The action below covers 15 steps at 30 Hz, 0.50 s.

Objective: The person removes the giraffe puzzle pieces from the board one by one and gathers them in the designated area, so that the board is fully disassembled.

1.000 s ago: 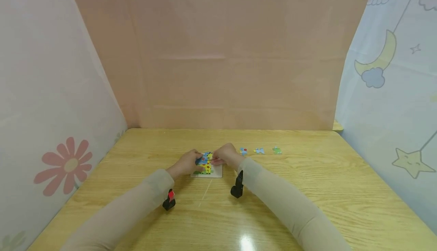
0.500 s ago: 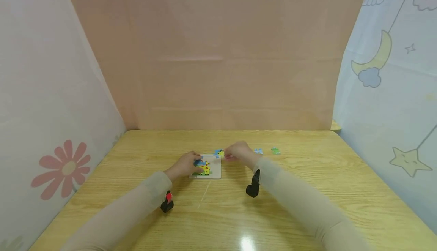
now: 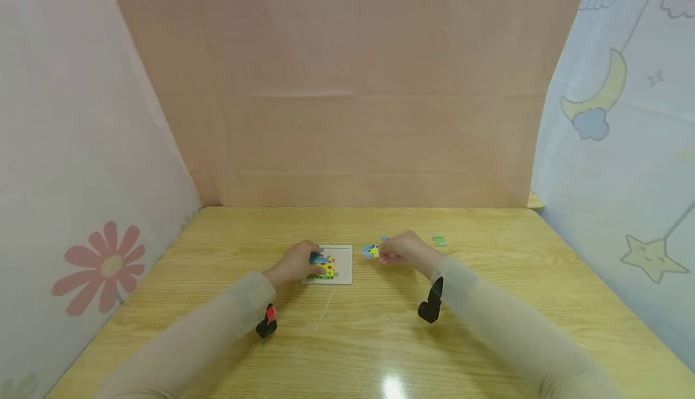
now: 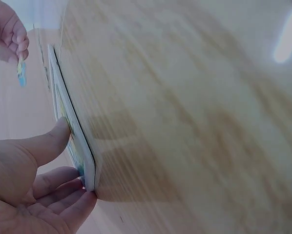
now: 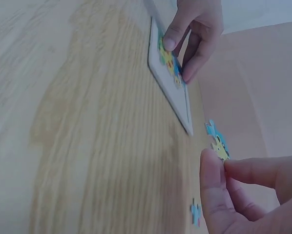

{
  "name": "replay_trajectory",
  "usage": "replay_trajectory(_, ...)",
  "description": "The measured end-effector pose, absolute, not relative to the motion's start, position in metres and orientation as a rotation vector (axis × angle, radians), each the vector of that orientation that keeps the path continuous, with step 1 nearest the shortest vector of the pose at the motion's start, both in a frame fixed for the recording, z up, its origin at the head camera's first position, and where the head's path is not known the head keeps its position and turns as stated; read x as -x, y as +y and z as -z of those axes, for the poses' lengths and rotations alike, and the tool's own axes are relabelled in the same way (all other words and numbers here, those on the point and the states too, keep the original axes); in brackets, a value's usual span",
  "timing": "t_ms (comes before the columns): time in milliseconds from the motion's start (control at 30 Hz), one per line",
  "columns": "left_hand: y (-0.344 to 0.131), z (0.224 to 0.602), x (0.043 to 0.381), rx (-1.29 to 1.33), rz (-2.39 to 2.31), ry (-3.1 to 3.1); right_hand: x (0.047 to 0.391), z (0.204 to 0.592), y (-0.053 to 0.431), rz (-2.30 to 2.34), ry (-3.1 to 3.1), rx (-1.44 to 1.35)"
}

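My left hand (image 3: 295,261) holds the white puzzle board (image 3: 344,268) by its left side, thumb on top of the picture and the other fingers at the edge. On that board lie joined jigsaw pieces (image 3: 326,267) showing a yellow giraffe's body with red spots. To the right of it, my right hand (image 3: 408,248) pinches a blue and yellow jigsaw piece (image 3: 371,251) between thumb and fingertips. In the right wrist view this piece (image 5: 217,141) shows part of a yellow animal on blue and is held above the table.
A blue loose piece (image 3: 385,238) peeks out behind the right hand. Farther right lies a green piece (image 3: 440,240). The wooden table (image 3: 336,351) is bounded by a tan backdrop (image 3: 353,97) and printed side curtains (image 3: 602,163).
My right hand has drawn the blue and yellow jigsaw piece off the board and carried it right, now covering a loose piece. The left hand stays at the board.
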State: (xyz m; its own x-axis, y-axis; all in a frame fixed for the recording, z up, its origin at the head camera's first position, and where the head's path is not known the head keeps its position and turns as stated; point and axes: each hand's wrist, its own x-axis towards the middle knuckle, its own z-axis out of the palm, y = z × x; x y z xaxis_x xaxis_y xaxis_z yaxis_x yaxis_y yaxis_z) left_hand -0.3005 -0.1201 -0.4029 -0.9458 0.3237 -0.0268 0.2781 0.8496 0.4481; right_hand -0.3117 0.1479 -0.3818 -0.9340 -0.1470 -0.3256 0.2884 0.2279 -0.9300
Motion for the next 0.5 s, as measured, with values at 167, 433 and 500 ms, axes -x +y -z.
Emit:
replay_trajectory(167,-0.119,0.401,0.296,-0.46,-0.69,2.941,0.307,0.388,0.162,1.788,2.12,-0.15)
replay_trajectory(433,-0.12,0.405,0.294,-0.53,-0.654,2.971,0.305,0.402,0.179,1.809,2.124,-0.246)
replay_trajectory(500,-0.121,0.406,0.294,-0.527,-0.654,2.969,0.304,0.404,0.181,1.807,2.134,-0.259)
